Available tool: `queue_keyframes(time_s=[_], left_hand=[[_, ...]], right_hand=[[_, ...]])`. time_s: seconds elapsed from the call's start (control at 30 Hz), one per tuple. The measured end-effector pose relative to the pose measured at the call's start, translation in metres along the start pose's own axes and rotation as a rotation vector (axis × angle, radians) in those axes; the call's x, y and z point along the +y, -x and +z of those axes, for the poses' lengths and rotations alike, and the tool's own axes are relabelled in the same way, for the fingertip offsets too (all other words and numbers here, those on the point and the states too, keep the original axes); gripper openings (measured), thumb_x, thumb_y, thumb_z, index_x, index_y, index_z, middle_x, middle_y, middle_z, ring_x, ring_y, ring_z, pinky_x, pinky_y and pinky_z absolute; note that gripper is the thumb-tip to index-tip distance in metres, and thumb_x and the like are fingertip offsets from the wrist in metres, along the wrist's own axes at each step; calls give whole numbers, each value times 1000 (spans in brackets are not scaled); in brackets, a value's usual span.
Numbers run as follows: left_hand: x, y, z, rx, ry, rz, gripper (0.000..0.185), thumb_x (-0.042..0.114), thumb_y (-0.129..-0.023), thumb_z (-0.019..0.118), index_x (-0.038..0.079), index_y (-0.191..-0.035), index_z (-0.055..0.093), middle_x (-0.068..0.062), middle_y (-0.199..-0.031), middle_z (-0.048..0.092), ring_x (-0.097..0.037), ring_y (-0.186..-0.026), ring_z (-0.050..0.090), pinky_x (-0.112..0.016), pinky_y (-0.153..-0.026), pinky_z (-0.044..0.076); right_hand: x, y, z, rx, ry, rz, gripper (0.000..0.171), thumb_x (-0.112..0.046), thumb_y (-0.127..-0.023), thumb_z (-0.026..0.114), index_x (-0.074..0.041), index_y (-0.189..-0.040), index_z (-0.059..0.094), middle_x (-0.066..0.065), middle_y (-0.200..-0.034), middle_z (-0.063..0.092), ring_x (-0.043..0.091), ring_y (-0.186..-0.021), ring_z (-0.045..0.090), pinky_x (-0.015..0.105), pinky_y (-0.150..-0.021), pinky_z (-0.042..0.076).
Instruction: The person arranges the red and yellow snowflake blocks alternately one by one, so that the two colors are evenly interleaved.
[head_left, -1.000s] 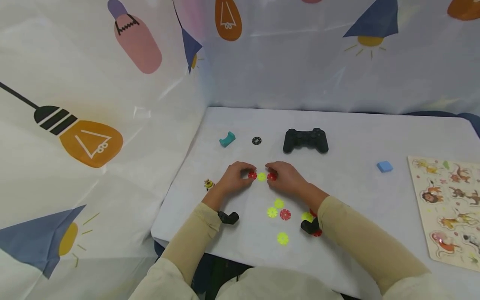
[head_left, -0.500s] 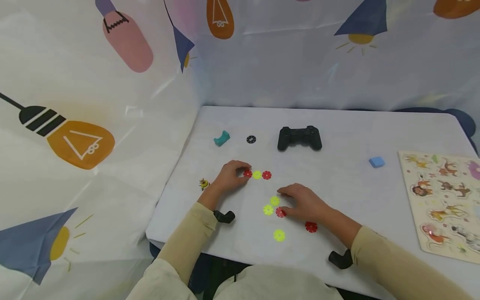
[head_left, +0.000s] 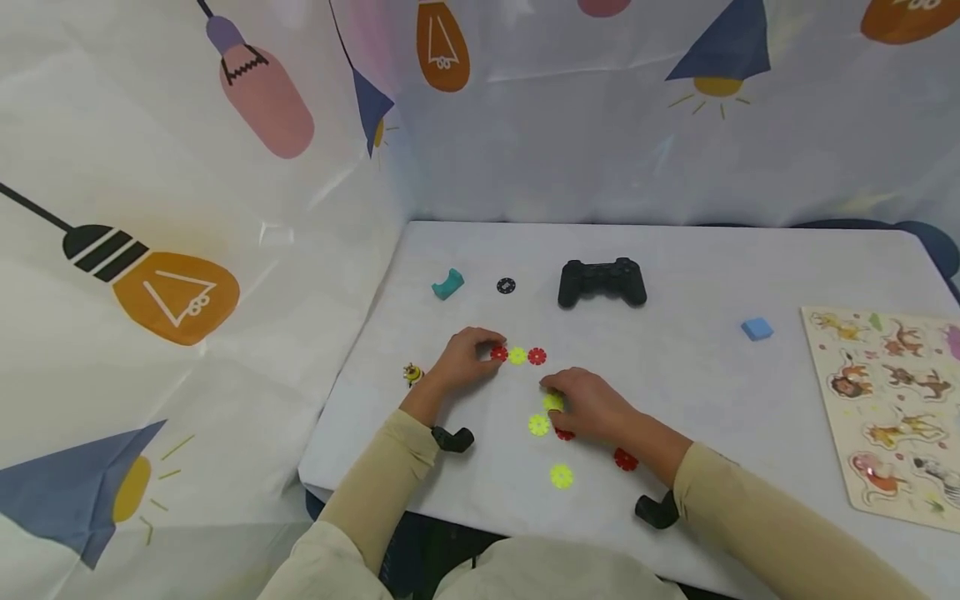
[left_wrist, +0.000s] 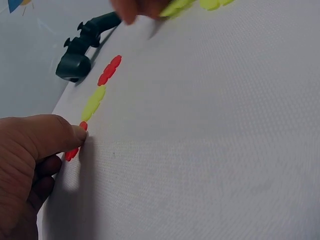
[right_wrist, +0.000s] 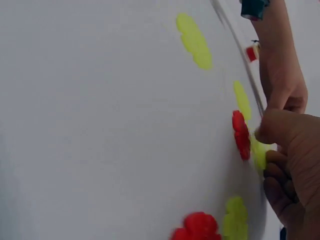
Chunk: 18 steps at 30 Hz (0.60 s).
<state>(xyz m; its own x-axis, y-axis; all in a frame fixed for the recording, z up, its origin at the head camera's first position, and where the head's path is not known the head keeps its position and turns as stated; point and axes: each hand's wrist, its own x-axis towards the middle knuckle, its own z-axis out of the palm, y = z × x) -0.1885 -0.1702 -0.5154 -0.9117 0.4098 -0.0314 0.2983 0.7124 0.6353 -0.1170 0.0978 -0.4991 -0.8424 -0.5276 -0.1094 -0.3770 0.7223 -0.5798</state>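
Now the right hand (head_left: 592,406) has slid back toward the row and has its fingers curled on a yellow flower chip (head_left: 552,402); half a second ago it lay flatter, just right of the loose chips.

Nearest on the white table (head_left: 697,400) lie four more loose chips: one yellow one (head_left: 561,476) close to the edge, one red one (head_left: 626,459) by the right wrist, one yellow one (head_left: 538,425), and one red one (head_left: 564,433) half under the hand.

Next comes the row of three chips: red (head_left: 498,353), yellow (head_left: 517,356), red (head_left: 537,357), side by side. The left hand (head_left: 468,360) pinches the left red chip with its thumb on it.

A tiny bee toy (head_left: 412,374) sits left of that hand.

Far back are one teal block (head_left: 447,284), one black chip (head_left: 506,286) and one black game controller (head_left: 602,282). To the right sit one blue block (head_left: 757,328) and one animal puzzle board (head_left: 892,408).
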Motion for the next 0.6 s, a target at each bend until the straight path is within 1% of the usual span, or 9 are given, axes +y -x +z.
queue_keyframes(time_s=[0.1, 0.2, 0.27, 0.4, 0.6], left_hand=[[0, 0, 0, 0, -5, 6, 36, 17, -87, 76, 18, -122, 69, 6, -121, 63, -13, -116, 53, -34, -102, 43], [1, 1, -1, -2, -7, 2, 36, 17, -87, 76, 17, -122, 68, 6, -121, 63, -13, -116, 53, -34, -102, 43], [1, 2, -1, -7, -1, -3, 36, 17, -87, 76, 17, -122, 68, 5, -121, 63, -13, -116, 53, -33, -103, 42], [0, 2, -1, -21, 9, -4, 36, 18, -87, 75, 17, -123, 68, 6, -121, 63, -13, -117, 53, -34, -103, 43], [-3, 0, 0, -1, 4, 21, 36, 19, -87, 76, 18, -123, 68, 7, -119, 63, -11, -114, 53, -33, -101, 43]], right_hand=[[6, -11, -9, 80, -11, 58, 57, -25, -80, 81, -9, -131, 61, 3, -116, 64, 24, -110, 56, 46, -96, 49], [14, -25, -18, 150, -1, 97, 55, -23, -82, 80, -6, -130, 61, 7, -113, 66, 27, -109, 57, 48, -98, 47], [19, -33, -21, 150, 12, 101, 54, -22, -83, 79, -5, -130, 61, 9, -114, 66, 28, -109, 57, 48, -99, 46], [24, -43, -21, 110, 13, 102, 53, -22, -85, 77, -4, -132, 61, 11, -118, 67, 29, -112, 58, 48, -100, 45], [23, -47, -19, 142, 8, 92, 49, -21, -86, 76, -5, -130, 63, 11, -120, 67, 29, -113, 58, 47, -101, 45]])
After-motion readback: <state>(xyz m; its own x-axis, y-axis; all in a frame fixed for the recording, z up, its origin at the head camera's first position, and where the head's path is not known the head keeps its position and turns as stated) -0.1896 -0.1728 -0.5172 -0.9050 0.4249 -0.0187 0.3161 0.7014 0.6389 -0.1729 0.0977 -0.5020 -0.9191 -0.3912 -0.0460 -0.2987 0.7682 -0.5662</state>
